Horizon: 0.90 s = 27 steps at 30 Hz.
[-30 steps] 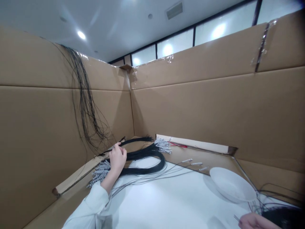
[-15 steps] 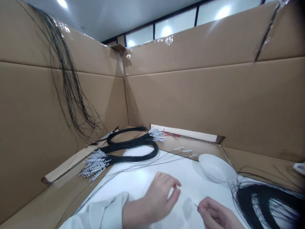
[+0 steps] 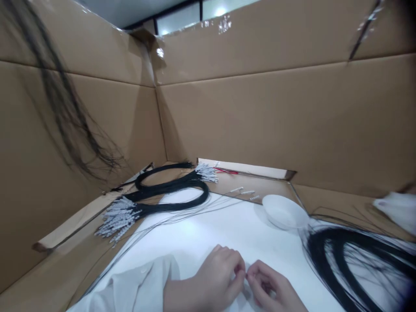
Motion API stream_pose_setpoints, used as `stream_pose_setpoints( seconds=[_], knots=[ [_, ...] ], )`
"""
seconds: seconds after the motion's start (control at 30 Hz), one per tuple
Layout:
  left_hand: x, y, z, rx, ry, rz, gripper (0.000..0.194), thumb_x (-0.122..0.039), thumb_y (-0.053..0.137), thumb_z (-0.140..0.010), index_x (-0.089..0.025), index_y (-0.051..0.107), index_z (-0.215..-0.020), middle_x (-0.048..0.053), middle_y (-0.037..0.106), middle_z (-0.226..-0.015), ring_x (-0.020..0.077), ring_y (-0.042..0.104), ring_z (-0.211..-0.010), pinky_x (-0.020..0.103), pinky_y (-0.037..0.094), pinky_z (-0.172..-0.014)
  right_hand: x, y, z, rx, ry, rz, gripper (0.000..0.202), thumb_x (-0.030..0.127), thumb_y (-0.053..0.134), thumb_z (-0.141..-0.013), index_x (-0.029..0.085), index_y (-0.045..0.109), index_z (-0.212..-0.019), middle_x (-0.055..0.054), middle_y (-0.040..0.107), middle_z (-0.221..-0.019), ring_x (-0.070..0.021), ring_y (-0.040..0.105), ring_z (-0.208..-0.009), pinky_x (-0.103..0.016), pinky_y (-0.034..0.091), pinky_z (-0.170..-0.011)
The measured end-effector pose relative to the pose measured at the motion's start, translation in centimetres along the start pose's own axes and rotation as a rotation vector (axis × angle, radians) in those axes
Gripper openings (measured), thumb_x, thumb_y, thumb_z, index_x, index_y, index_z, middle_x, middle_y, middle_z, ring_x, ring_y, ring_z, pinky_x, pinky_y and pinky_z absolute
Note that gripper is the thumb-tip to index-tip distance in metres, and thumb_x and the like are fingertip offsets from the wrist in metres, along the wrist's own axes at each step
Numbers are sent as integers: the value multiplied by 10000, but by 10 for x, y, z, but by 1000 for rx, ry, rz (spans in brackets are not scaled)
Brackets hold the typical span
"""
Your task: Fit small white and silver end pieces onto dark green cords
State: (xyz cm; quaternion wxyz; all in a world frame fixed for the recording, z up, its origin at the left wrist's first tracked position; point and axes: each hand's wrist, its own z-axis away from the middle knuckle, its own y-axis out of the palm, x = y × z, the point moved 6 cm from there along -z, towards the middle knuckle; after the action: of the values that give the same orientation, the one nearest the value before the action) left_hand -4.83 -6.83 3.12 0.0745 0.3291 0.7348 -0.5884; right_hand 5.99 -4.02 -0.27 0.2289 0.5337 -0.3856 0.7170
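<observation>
My left hand [image 3: 222, 274] and my right hand [image 3: 272, 288] meet fingertip to fingertip low in the view, over the white table surface [image 3: 211, 232]. Both are closed in a pinch, with thumb and forefinger pressed together. Whatever lies between the fingertips is too small and too covered to name. Behind them rests a white bowl [image 3: 284, 212]. Thin black wires [image 3: 182, 213] run across the surface, and several end in white ribbed tips [image 3: 247, 192].
Black wire bundles [image 3: 177, 206] with clustered white tips [image 3: 119, 216] curl at the left. Another black coil [image 3: 341, 255] is at the right. Cardboard walls [image 3: 260, 117] surround the place, with loose wires [image 3: 61, 99] hanging on the left. A white blurred item [image 3: 398, 208] sits at the right edge.
My right hand, with a thin dark piece at its fingertips earlier, has moved left to meet my left hand. My left fingers have closed. The camera view has tilted down and turned right.
</observation>
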Motion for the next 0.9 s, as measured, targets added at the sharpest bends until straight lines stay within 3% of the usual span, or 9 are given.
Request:
stream_pose_setpoints(
  seconds=[0.1, 0.2, 0.27, 0.37, 0.43, 0.5, 0.6, 0.73, 0.9],
  knots=[
    [0, 3, 1, 41, -82, 44, 92, -153, 410, -808, -186, 488, -773, 22, 579, -768, 164, 506, -734, 289, 379, -710, 6, 5, 4, -50, -41, -2, 209, 332, 458, -815, 151, 498, -720, 16, 477, -567, -104, 435, -557, -208, 338, -542],
    [7, 6, 0, 115, -168, 112, 155, -224, 370, -852, -197, 482, -748, 21, 565, -736, 177, 508, -713, 300, 382, -684, 11, -4, 5, -132, -61, -35, 150, 266, 477, -793, 147, 517, -710, 5, 522, -594, -98, 472, -548, -197, 345, -515],
    [16, 4, -3, 122, -209, 145, 207, -300, 329, -879, -215, 494, -787, 19, 569, -751, 187, 517, -728, 305, 385, -681, 15, -23, 8, -163, -62, -39, 105, 229, 487, -780, 147, 537, -738, 10, 535, -561, -95, 485, -531, -196, 354, -518],
    [32, -7, -13, 56, -257, 111, 221, -396, 363, -862, -246, 518, -908, 17, 597, -837, 203, 536, -791, 309, 392, -695, 22, -70, 24, -328, -54, -105, 79, 218, 505, -764, 143, 524, -747, 13, 530, -548, -86, 474, -513, -189, 358, -494],
    [33, -6, -25, 75, -218, 21, 228, -385, 366, -859, -238, 541, -864, 17, 610, -806, 210, 546, -769, 316, 391, -691, 23, -99, 36, -464, -35, -127, 104, 244, 512, -769, 145, 504, -739, 16, 531, -554, -71, 444, -471, -186, 345, -464],
    [25, 4, -40, 110, -107, -90, 211, -315, 372, -859, -220, 560, -842, 29, 626, -810, 216, 558, -766, 330, 391, -706, 18, -114, 42, -533, -21, -144, 127, 260, 512, -772, 147, 487, -722, 20, 531, -559, -58, 428, -434, -186, 331, -444],
    [4, 30, -64, 126, 75, -213, 200, -178, 388, -835, -186, 572, -911, 69, 630, -875, 237, 568, -820, 353, 394, -730, -1, -110, 37, -525, 12, -214, 140, 273, 526, -754, 151, 471, -710, 30, 523, -547, -52, 422, -396, -183, 313, -413],
    [-11, 64, -88, 138, 175, -245, 235, -84, 378, -808, -161, 573, -915, 100, 599, -893, 250, 547, -846, 370, 394, -749, -29, -93, 26, -490, 47, -313, 145, 272, 539, -727, 154, 464, -689, 42, 503, -510, -47, 392, -361, -177, 294, -377],
    [-16, 76, -99, 172, 254, -221, 255, -64, 359, -812, -165, 570, -912, 87, 588, -891, 225, 538, -833, 347, 412, -757, -44, -89, 25, -476, 44, -334, 145, 275, 539, -737, 150, 475, -700, 43, 501, -511, -45, 402, -374, -166, 305, -381]
  ],
)
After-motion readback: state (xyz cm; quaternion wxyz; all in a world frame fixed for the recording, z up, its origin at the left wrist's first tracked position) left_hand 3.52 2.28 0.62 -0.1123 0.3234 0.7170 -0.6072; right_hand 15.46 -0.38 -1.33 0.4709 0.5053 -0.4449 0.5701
